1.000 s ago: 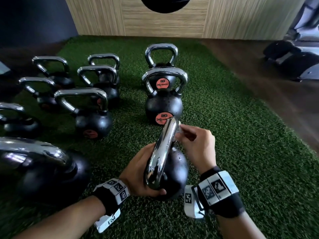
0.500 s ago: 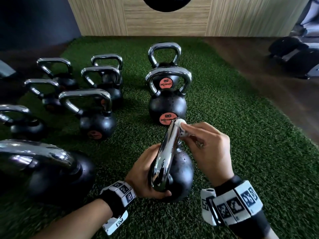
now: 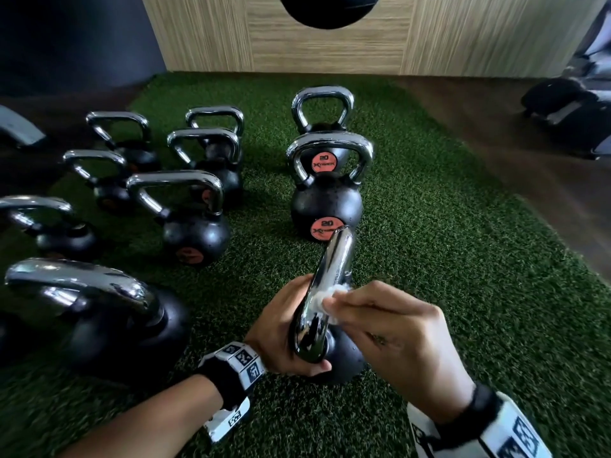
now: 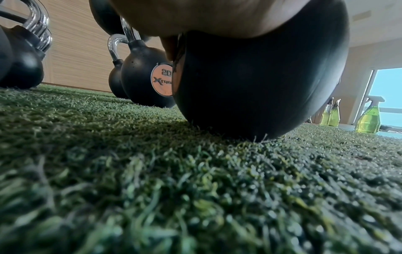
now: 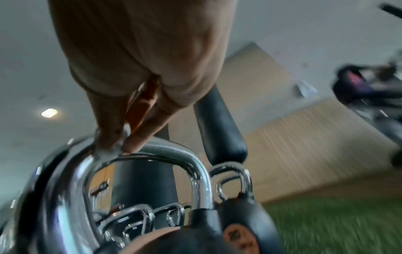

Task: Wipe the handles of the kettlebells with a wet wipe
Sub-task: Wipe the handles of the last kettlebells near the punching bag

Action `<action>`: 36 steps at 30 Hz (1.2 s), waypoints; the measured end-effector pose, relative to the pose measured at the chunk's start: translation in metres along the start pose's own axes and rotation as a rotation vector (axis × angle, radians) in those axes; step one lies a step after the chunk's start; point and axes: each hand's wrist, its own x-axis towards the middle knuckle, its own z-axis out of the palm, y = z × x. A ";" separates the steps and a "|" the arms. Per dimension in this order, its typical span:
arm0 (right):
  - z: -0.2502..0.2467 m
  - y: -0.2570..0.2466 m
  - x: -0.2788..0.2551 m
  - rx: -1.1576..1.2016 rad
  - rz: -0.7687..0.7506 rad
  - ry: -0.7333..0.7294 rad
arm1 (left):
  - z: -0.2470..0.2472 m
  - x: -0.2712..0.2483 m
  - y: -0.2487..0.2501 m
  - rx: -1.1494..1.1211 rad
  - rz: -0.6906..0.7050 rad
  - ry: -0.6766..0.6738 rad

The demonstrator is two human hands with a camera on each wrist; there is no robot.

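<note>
A black kettlebell (image 3: 344, 361) with a chrome handle (image 3: 332, 272) stands on the green turf just in front of me. My left hand (image 3: 284, 338) grips it low on the left, thumb curled under the handle's near end; in the left wrist view the bell's black body (image 4: 261, 68) fills the frame. My right hand (image 3: 390, 335) pinches a white wet wipe (image 3: 327, 300) against the right side of the handle, about halfway along it. In the right wrist view the fingertips (image 5: 130, 144) press the wipe (image 5: 108, 153) onto the chrome.
Several more chrome-handled kettlebells stand on the turf: a 20-marked one (image 3: 325, 190) straight ahead, another (image 3: 322, 110) behind it, a group (image 3: 191, 216) to the left, a large one (image 3: 96, 309) near left. A wood-panelled wall (image 3: 330, 44) closes the far side. Spray bottles (image 4: 368, 118) stand off the turf.
My right hand has slid the wipe from the far top of the handle down toward its middle, closer to me. The left hand has kept its hold on the kettlebell.
</note>
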 end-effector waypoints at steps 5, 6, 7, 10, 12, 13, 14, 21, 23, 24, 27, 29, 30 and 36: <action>-0.005 -0.001 0.005 0.321 0.403 -0.025 | 0.002 -0.004 -0.003 0.002 -0.086 -0.029; -0.002 -0.001 0.001 0.386 0.465 -0.033 | 0.001 -0.004 -0.003 0.015 -0.088 -0.029; 0.002 -0.002 -0.003 0.444 0.514 -0.048 | 0.001 -0.004 -0.003 0.018 -0.091 -0.027; 0.010 -0.001 -0.011 0.516 0.586 -0.086 | 0.001 -0.004 -0.003 -0.062 -0.133 -0.013; 0.011 0.002 -0.014 0.496 0.607 -0.100 | 0.003 -0.005 -0.003 -0.114 -0.153 -0.011; 0.011 0.002 -0.016 0.487 0.610 -0.103 | 0.003 -0.006 -0.004 -0.125 -0.158 -0.017; 0.012 0.002 -0.018 0.491 0.610 -0.100 | 0.004 -0.006 -0.004 -0.128 -0.167 -0.029; 0.029 -0.002 -0.040 0.272 0.538 -0.037 | 0.001 -0.005 -0.003 -0.032 -0.117 -0.019; 0.032 0.001 -0.043 0.191 0.523 -0.031 | -0.001 -0.003 0.000 -0.051 -0.100 0.004; 0.031 0.001 -0.044 0.173 0.515 -0.037 | -0.001 -0.002 0.002 -0.060 -0.094 0.008; 0.023 0.006 -0.037 0.162 0.479 -0.158 | 0.002 -0.002 0.004 -0.031 -0.084 -0.019; 0.019 0.014 -0.026 0.106 0.450 -0.312 | 0.001 -0.002 0.003 -0.052 -0.136 -0.036; 0.018 0.018 -0.020 0.097 0.448 -0.384 | 0.001 -0.002 0.004 -0.056 -0.173 -0.034; 0.012 0.035 0.002 0.283 0.409 -0.583 | 0.001 -0.003 0.004 -0.004 -0.130 -0.005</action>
